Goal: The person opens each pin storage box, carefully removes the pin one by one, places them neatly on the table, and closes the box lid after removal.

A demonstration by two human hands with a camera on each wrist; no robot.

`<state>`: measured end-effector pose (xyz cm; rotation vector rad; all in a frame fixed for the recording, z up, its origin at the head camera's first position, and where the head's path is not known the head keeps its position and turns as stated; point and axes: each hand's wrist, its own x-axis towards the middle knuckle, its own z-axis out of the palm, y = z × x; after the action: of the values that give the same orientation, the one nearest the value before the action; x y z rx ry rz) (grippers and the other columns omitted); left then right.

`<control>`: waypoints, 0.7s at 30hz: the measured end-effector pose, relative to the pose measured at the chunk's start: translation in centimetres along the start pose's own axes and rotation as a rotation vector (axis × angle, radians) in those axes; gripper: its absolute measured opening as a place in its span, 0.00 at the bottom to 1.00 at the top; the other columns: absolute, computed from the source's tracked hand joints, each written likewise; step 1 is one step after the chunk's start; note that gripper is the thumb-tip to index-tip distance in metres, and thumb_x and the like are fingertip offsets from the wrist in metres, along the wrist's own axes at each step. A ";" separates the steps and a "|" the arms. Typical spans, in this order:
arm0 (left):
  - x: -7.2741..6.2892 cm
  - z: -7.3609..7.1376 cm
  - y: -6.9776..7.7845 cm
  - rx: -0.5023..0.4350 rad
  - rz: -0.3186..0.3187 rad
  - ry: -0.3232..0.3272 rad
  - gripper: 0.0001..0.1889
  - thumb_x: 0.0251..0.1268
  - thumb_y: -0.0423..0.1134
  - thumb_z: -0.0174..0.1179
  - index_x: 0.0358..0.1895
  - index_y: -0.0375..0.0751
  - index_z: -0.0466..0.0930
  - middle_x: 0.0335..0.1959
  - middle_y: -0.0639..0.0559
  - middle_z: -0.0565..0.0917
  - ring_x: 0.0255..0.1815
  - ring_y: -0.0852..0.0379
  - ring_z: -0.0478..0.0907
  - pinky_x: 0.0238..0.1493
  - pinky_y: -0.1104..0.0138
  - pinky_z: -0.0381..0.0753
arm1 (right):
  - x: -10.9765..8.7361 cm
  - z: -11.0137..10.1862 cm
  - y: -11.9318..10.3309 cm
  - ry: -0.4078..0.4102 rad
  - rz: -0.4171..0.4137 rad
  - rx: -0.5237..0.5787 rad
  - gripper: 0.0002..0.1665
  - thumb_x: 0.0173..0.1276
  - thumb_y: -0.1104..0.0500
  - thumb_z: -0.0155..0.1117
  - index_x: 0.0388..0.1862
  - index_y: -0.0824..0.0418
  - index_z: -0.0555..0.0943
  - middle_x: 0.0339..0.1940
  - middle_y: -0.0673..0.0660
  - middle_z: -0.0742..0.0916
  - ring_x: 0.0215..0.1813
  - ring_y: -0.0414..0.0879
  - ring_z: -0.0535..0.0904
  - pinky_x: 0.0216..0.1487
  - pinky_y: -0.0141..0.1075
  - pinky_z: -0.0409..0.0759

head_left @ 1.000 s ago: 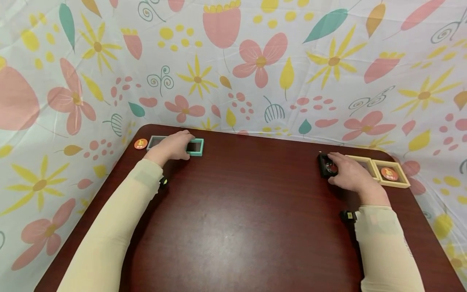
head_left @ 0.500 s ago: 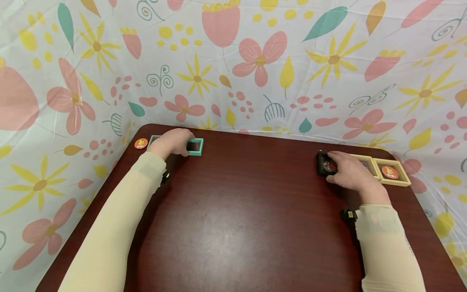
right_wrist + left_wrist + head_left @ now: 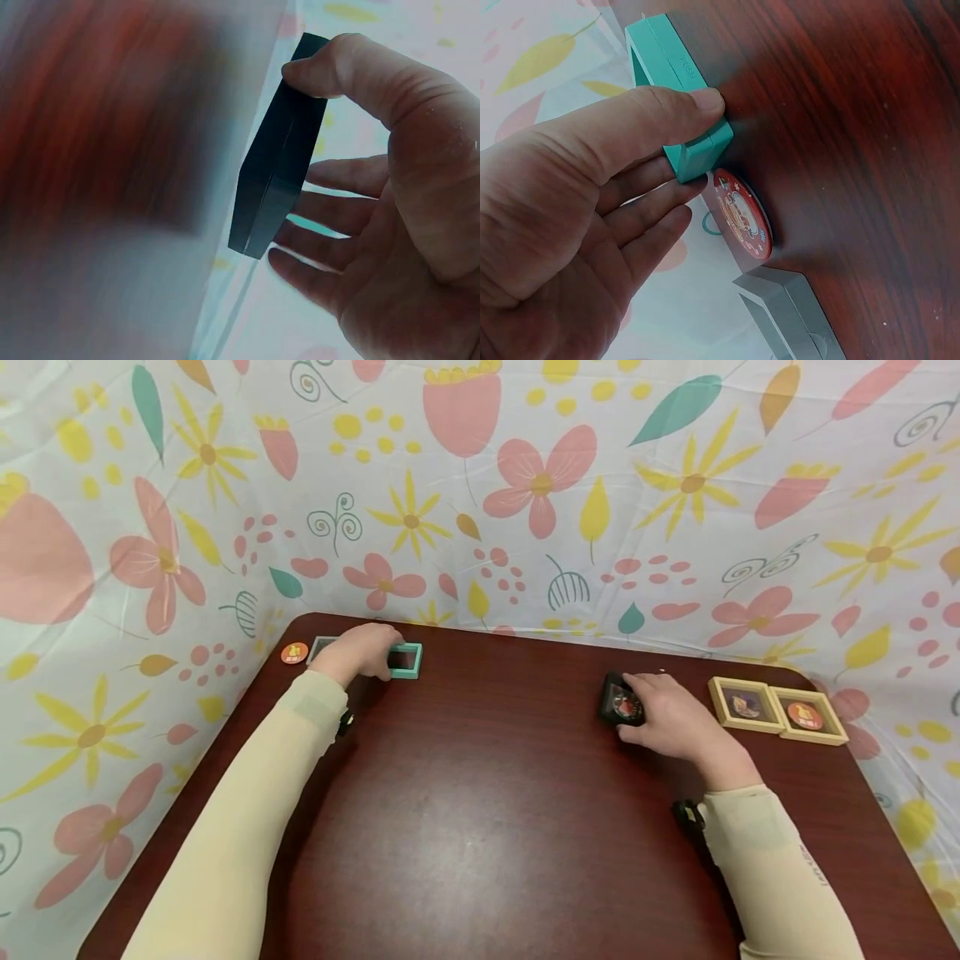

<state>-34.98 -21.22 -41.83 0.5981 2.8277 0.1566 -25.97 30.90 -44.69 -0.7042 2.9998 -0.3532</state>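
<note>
My left hand (image 3: pixel 358 653) grips a small teal display frame (image 3: pixel 406 662) near the back left of the table, thumb along its near side. In the left wrist view the thumb lies over the teal frame's edge, and a round red badge (image 3: pixel 742 214) with a cartoon print sits just past the fingertips. Beside the badge is a grey frame (image 3: pixel 791 311), partly out of that view. At the right, my right hand (image 3: pixel 671 714) holds a black display frame (image 3: pixel 621 700) with a small reddish item inside, thumb on one edge and fingers on the other.
Two cream frames stand side by side at the back right: one with a colourful piece (image 3: pixel 745 706), one with an orange badge (image 3: pixel 806 717). An orange round badge (image 3: pixel 294 652) lies near the left edge. A flowered cloth (image 3: pixel 525 568) hangs behind the dark table (image 3: pixel 465 827).
My right hand has carried the black frame leftward, away from the cream frames, and one cream frame it partly covered now shows fully. The left hand has barely moved on the teal frame.
</note>
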 end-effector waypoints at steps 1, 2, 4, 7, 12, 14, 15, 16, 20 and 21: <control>0.0 0.0 0.0 -0.001 -0.004 -0.002 0.25 0.62 0.31 0.78 0.64 0.35 0.87 0.55 0.41 0.89 0.50 0.42 0.79 0.59 0.49 0.81 | 0.1 0.1 -0.7 0.008 -0.019 0.001 0.55 0.66 0.51 0.81 0.82 0.77 0.68 0.76 0.78 0.77 0.78 0.75 0.69 0.80 0.67 0.64; 0.0 0.0 0.1 -0.003 -0.006 -0.003 0.26 0.62 0.31 0.78 0.64 0.35 0.87 0.56 0.41 0.89 0.50 0.42 0.79 0.59 0.49 0.81 | 0.1 0.3 -1.3 0.015 -0.039 -0.001 0.54 0.65 0.51 0.81 0.82 0.77 0.69 0.76 0.77 0.78 0.77 0.74 0.71 0.79 0.66 0.66; -0.1 0.0 0.1 -0.003 -0.008 0.001 0.25 0.62 0.31 0.78 0.63 0.35 0.87 0.54 0.41 0.89 0.49 0.42 0.79 0.58 0.49 0.81 | 0.2 0.6 -2.7 0.029 -0.084 -0.009 0.54 0.64 0.52 0.81 0.81 0.77 0.69 0.74 0.77 0.79 0.74 0.72 0.73 0.76 0.65 0.70; -0.1 0.0 0.2 0.002 -0.005 0.003 0.24 0.62 0.30 0.78 0.62 0.35 0.87 0.52 0.41 0.89 0.48 0.42 0.79 0.56 0.50 0.81 | 0.3 1.2 -5.0 0.047 -0.169 -0.020 0.54 0.63 0.52 0.82 0.80 0.77 0.71 0.72 0.76 0.81 0.72 0.71 0.76 0.73 0.63 0.74; -0.2 0.0 0.2 0.004 -0.016 -0.008 0.25 0.63 0.30 0.78 0.64 0.35 0.87 0.56 0.41 0.89 0.49 0.43 0.80 0.58 0.50 0.82 | 0.2 2.3 -8.8 0.037 -0.299 -0.051 0.53 0.63 0.51 0.82 0.79 0.77 0.72 0.71 0.73 0.82 0.71 0.70 0.78 0.73 0.63 0.75; -0.2 0.0 0.2 -0.004 -0.022 -0.011 0.26 0.63 0.31 0.78 0.65 0.35 0.87 0.57 0.41 0.89 0.50 0.42 0.80 0.59 0.49 0.82 | -0.1 2.4 -10.1 0.023 -0.324 -0.070 0.53 0.64 0.50 0.82 0.80 0.76 0.72 0.72 0.72 0.82 0.72 0.69 0.78 0.73 0.63 0.76; -0.2 0.0 0.2 -0.008 -0.025 -0.012 0.26 0.64 0.31 0.78 0.66 0.35 0.87 0.58 0.41 0.89 0.51 0.42 0.80 0.60 0.49 0.82 | -0.3 2.5 -10.7 0.019 -0.330 -0.080 0.54 0.64 0.49 0.83 0.80 0.75 0.72 0.72 0.71 0.82 0.72 0.68 0.78 0.73 0.62 0.76; -0.3 0.0 0.2 -0.010 -0.026 -0.012 0.27 0.64 0.31 0.78 0.67 0.35 0.87 0.59 0.41 0.89 0.52 0.42 0.81 0.61 0.49 0.82 | -0.5 2.6 -11.3 0.016 -0.334 -0.087 0.54 0.64 0.48 0.83 0.80 0.75 0.72 0.73 0.71 0.82 0.72 0.68 0.78 0.73 0.62 0.76; -0.3 0.1 0.3 -0.009 -0.023 -0.012 0.30 0.64 0.31 0.79 0.70 0.34 0.85 0.63 0.39 0.88 0.56 0.41 0.82 0.64 0.48 0.81 | -1.2 3.1 -13.4 0.019 -0.355 -0.135 0.54 0.63 0.45 0.83 0.79 0.74 0.74 0.72 0.69 0.83 0.71 0.66 0.79 0.70 0.61 0.79; -0.3 0.1 0.3 -0.007 -0.023 -0.011 0.31 0.64 0.31 0.79 0.71 0.34 0.84 0.64 0.39 0.87 0.57 0.41 0.82 0.65 0.48 0.81 | -1.3 3.2 -13.8 0.024 -0.363 -0.149 0.54 0.62 0.45 0.83 0.78 0.74 0.75 0.71 0.69 0.84 0.70 0.65 0.80 0.69 0.61 0.80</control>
<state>-34.54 -21.04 -41.78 0.5635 2.8211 0.1586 -18.49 18.77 -44.68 -1.2716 2.9327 -0.1491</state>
